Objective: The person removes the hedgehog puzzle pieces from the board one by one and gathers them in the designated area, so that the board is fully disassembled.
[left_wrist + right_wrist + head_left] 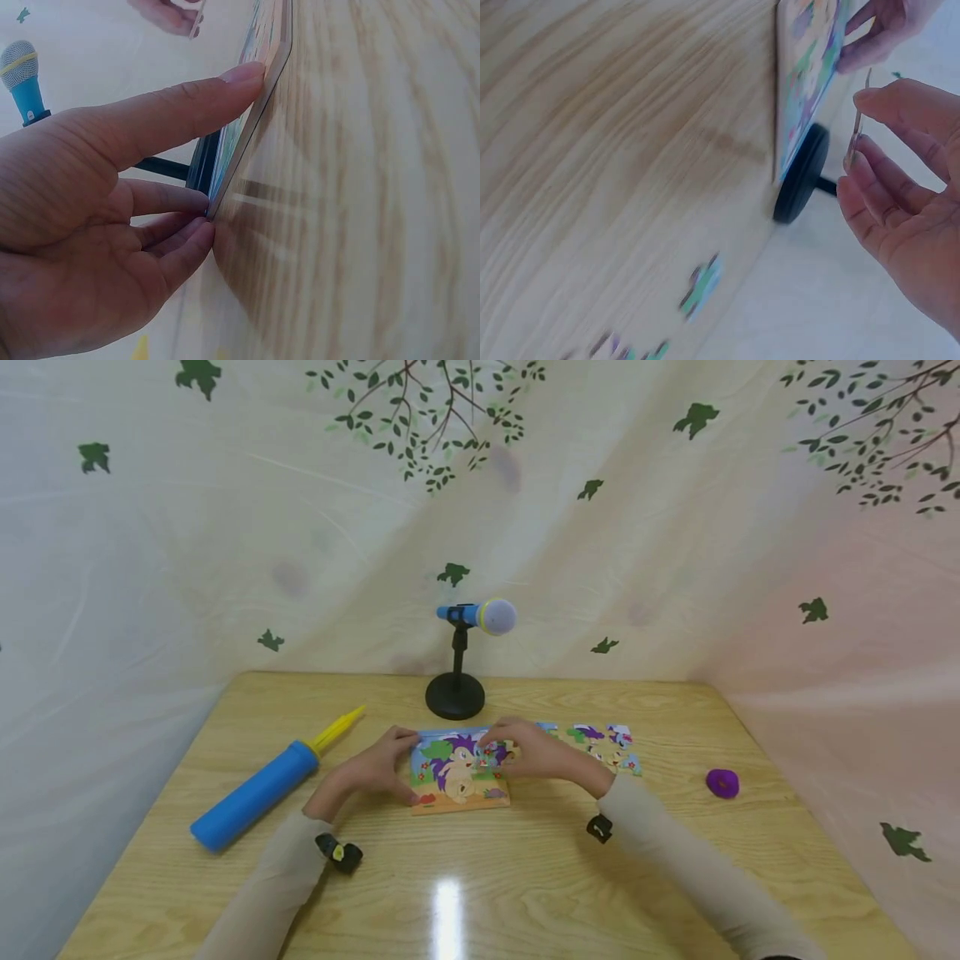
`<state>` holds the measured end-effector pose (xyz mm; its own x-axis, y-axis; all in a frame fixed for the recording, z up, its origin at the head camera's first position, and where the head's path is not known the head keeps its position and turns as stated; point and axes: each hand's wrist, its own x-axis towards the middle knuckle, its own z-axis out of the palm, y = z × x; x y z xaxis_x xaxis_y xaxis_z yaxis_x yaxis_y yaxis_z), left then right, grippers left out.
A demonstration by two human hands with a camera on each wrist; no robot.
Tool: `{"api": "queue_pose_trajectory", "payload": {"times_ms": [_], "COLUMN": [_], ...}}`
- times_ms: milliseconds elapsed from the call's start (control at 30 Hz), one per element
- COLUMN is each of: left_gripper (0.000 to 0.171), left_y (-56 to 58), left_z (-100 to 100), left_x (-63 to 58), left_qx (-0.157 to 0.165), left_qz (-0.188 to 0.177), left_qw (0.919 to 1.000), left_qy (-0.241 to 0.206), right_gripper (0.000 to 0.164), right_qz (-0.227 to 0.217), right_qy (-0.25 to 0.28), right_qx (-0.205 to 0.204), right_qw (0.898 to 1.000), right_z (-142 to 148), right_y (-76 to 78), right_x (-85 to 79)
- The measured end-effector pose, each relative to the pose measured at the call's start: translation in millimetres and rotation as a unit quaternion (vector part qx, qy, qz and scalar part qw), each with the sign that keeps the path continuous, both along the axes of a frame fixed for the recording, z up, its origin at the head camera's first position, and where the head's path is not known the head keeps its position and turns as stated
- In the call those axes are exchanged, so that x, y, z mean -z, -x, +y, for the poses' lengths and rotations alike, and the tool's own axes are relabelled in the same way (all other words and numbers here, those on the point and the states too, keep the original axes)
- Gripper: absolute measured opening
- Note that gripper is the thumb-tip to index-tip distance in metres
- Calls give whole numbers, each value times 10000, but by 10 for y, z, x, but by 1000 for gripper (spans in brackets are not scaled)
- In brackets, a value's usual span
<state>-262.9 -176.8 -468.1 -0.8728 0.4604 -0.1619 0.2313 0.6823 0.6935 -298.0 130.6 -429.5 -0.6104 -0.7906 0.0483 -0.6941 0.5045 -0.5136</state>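
Note:
A picture puzzle board (459,808) showing a purple-haired hedgehog lies on the table. My left hand (378,767) holds its left side, the thumb at the near part of the edge and the fingertips at the far corner. My right hand (538,753) is over the board's right part. Between its thumb and fingers it pinches a thin puzzle piece (857,124), seen edge-on and raised above the board in the right wrist view. Several loose puzzle pieces (617,758) lie right of the board, partly behind the right hand in the head view.
Behind the board stands a blue toy microphone (480,615) on a black round base (454,697). A blue pump (255,797) with a yellow nozzle lies at the left. Toward the right edge sits a small purple ring-shaped object (722,783). A leaf-printed cloth hangs around the table.

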Motion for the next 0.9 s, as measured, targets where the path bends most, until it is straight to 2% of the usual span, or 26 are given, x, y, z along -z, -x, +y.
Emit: {"api": "queue_pose_trajectory", "payload": {"times_ms": [233,367,900], "left_gripper": [103,104,103], "left_y": [-7,-9,3], "left_z": [-12,-21,-5], "left_x": [3,3,17], "left_qx": [-113,-71,-55], "left_qz": [-63,13,25], "left_qw": [9999,10000,10000], "left_qy": [-36,-61,2], "right_gripper": [38,37,36], "right_qz": [-106,-212,-235], "right_qy": [-195,-271,-302], "right_qx": [70,151,382], "right_qw": [9997,9993,9985], "right_z": [357,511,800], "right_y": [6,13,58], "right_x": [-10,21,185]}}
